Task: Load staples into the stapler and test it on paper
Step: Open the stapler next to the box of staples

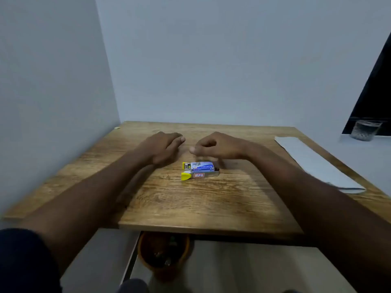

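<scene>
A small stapler (197,175) with a yellow tip and silver body lies on its side at the middle of the wooden table (190,204). A blue staple box (202,166) rests against its far side. My left hand (161,148) lies flat on the table just left of them, fingers loosely together, holding nothing. My right hand (218,148) hovers just above and behind the box, fingers curled, thumb and forefinger nearly pinched, nothing visible in it. A folded white sheet of paper (315,163) lies along the table's right edge.
A glass of water (365,130) stands on a white ledge at the far right. Walls close off the table's left and far sides. Below the front edge of the table sits an orange bin (164,255).
</scene>
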